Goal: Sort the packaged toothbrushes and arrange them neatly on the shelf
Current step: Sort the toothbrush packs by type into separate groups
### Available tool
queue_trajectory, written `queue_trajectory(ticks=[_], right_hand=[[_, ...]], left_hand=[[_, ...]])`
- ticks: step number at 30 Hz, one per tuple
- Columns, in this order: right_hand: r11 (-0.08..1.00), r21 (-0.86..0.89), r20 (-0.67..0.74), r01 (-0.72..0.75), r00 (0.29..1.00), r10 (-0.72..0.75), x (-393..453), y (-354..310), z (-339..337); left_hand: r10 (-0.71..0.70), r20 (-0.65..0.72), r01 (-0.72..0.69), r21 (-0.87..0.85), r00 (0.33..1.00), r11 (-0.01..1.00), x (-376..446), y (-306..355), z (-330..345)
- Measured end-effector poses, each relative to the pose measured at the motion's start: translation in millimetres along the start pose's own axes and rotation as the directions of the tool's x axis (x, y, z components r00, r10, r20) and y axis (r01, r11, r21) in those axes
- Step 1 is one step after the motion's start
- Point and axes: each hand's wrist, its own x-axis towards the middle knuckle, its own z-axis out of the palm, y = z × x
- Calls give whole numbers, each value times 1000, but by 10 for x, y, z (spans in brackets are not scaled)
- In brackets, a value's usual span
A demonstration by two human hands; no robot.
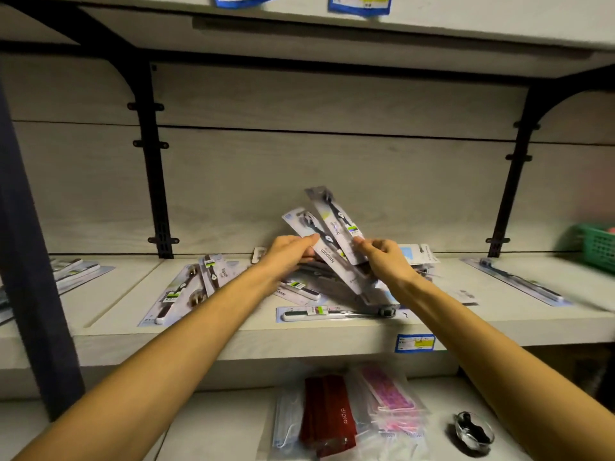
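Both hands meet above a pale wood-grain shelf (233,341). The left hand (290,252) pinches one packaged toothbrush (311,231); the right hand (382,257) pinches a second toothbrush pack (336,224), fanned upward beyond each grip. Below the grips lies a loose heap of packs (332,294), others (186,291) scattered leftward. A green basket (595,244) sits far right, black brackets (153,161) against the panelled back wall.
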Motion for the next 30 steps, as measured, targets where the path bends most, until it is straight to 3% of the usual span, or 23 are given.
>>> queue_trajectory(ticks=[5, 16, 25, 30], right_hand=[[999, 38, 35, 15, 999, -16, -22, 30, -51], [990, 124, -103, 68, 993, -55, 40, -44, -986], [998, 53, -222, 34, 975, -21, -41, 297, -2396], [996, -88, -306, -29, 952, 1, -37, 647, -3066]], left_hand=[[-101, -114, 82, -161, 988, 983, 107, -5, 160], [1, -33, -11, -291, 999, 957, 257, 446, 1031], [-15, 85, 36, -259, 996, 965, 550, 509, 2604], [3, 122, 10, -111, 993, 994, 667, 386, 3361]])
